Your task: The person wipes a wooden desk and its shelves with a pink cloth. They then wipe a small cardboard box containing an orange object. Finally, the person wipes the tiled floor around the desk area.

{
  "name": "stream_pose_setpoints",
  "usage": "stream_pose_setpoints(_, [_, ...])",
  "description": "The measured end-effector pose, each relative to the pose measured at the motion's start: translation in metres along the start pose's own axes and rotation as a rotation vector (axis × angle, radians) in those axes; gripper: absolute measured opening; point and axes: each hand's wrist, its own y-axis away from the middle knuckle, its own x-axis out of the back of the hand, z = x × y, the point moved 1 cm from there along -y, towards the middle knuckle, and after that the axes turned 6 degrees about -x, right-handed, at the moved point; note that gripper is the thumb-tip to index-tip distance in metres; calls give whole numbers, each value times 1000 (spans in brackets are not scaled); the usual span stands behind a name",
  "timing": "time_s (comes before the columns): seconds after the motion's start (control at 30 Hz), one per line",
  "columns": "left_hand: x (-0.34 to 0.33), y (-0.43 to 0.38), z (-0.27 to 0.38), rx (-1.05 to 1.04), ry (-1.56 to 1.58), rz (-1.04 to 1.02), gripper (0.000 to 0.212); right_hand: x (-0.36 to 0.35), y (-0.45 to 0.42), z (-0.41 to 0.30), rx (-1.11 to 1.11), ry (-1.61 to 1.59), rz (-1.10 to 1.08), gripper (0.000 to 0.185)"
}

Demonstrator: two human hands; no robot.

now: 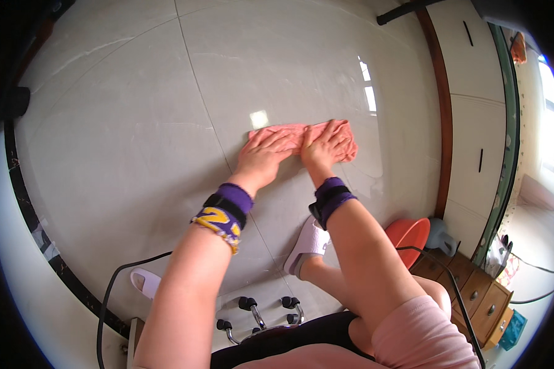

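Observation:
A bunched pink cloth lies on the glossy grey tiled floor. My left hand holds the left part of the cloth down against the tiles, palm down with the fingers stretched forward. On the right part, my right hand presses the cloth with spread fingers, its thumb near the cloth's middle. Folds bulge out past the right fingertips. A purple band with yellow lettering and a black strap circles my left wrist, and a similar purple band is on the right one.
Near my right arm stand an orange-red basin and a grey-blue plastic container. White drawers line the right side. Light slippers, a chair's casters, black cables and a small wooden drawer unit are close to my body.

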Motion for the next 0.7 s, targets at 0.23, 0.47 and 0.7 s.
stream_pose_setpoints(0.23, [26,75,4,-37,-56,-63,42,10,86,-12,12,-38,-144,88])
stream_pose_setpoints(0.47, [51,79,41,26,-97,-112,48,60,91,-11,221,-72,-99,80])
stream_pose_setpoints(0.7, [49,83,76,86,-204,12,36,83,91,-3,390,-107,-97,77])
